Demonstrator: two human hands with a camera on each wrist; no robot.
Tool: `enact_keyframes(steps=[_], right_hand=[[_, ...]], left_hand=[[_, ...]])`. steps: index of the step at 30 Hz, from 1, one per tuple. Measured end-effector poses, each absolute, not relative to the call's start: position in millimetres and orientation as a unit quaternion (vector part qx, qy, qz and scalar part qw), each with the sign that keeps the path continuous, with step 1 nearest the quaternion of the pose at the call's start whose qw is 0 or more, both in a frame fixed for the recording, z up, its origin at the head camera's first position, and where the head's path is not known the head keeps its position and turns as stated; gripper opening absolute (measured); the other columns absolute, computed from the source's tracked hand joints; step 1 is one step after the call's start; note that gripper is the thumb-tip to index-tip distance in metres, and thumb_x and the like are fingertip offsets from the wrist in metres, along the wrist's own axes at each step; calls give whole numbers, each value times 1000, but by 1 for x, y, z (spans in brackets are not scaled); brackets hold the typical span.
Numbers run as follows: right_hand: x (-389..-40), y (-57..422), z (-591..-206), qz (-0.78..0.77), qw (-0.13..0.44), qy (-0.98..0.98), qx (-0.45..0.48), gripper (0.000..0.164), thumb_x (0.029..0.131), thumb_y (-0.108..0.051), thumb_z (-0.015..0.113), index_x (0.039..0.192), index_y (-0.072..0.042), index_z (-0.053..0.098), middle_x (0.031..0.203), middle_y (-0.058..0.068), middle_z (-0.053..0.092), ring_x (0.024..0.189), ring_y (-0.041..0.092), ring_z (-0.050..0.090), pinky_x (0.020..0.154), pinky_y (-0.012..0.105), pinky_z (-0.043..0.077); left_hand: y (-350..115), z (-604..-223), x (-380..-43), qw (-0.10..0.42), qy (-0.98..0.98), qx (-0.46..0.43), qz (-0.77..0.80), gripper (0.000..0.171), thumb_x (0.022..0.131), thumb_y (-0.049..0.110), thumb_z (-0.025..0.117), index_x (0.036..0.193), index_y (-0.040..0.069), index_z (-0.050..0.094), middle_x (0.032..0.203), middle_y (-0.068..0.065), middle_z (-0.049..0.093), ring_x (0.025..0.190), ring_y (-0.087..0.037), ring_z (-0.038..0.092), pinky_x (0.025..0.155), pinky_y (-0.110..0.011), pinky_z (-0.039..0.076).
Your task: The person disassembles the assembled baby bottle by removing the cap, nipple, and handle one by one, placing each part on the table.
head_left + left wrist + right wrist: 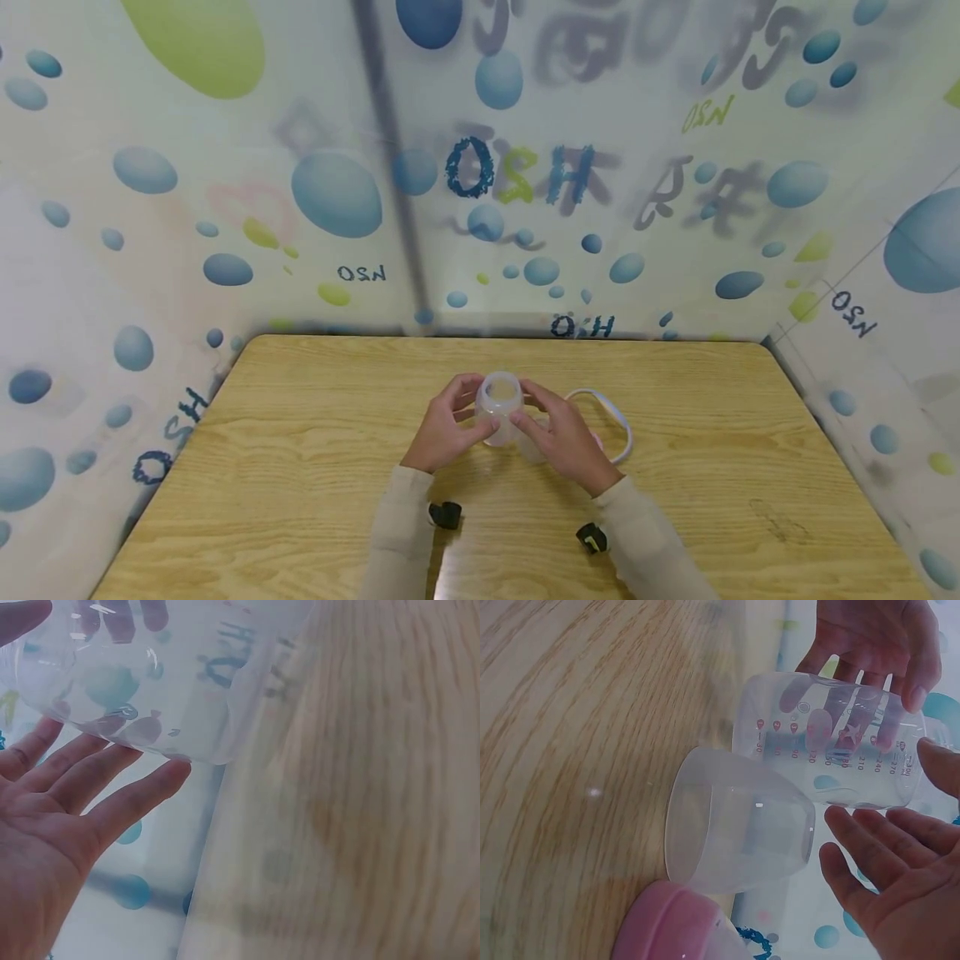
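Note:
A clear baby bottle (495,427), its open neck bare at the top, stands upright between my hands in the head view. Red measuring marks run along its side in the right wrist view. My left hand (447,429) holds it from the left, thumb on the near side and fingers round the far side. From the right, my right hand (564,440) holds it by the thumb and fingertips. Close beside the bottle, a translucent domed cap (739,825) stands on the table under my right hand.
A pink ring-shaped piece (667,926) sits by the cap on the wooden table (300,467). A white loop (624,425) curves out to the right of my right hand. Behind the table rises a wall covering (337,300) printed with blue and green drops.

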State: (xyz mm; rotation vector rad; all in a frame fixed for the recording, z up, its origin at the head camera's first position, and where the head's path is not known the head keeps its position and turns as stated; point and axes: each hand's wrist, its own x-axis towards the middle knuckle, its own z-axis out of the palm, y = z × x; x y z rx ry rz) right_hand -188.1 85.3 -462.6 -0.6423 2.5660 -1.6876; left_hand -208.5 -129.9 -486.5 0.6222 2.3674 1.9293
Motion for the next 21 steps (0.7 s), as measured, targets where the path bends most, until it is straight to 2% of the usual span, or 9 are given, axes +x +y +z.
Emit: enact_keyframes(steps=[7, 14, 21], right_hand=[[-187, 84, -464, -524, -11, 826, -209, 51, 100, -23, 63, 145, -6, 49, 140, 14, 57, 122, 35, 58, 99, 57, 47], [-185, 84, -461, -516, -7, 831, -207, 49, 99, -19, 64, 144, -5, 51, 138, 17, 58, 121, 35, 59, 100, 56, 47], [-184, 82, -463, -510, -13, 836, -201, 49, 97, -17, 67, 143, -5, 53, 137, 17, 59, 119, 34, 61, 98, 55, 48]], left_hand=[[-131, -489, -209, 15, 767, 199, 610, 57, 83, 6, 80, 134, 9, 53, 134, -14, 59, 127, -33, 55, 97, -52, 51], [-131, -491, -209, 18, 762, 213, 612, 58, 83, 4, 79, 134, 5, 51, 135, -21, 57, 126, -37, 55, 97, -52, 51], [-133, -491, -209, 31, 757, 212, 617, 59, 83, 4, 79, 134, 7, 50, 136, -20, 56, 127, -36, 54, 99, -52, 50]])
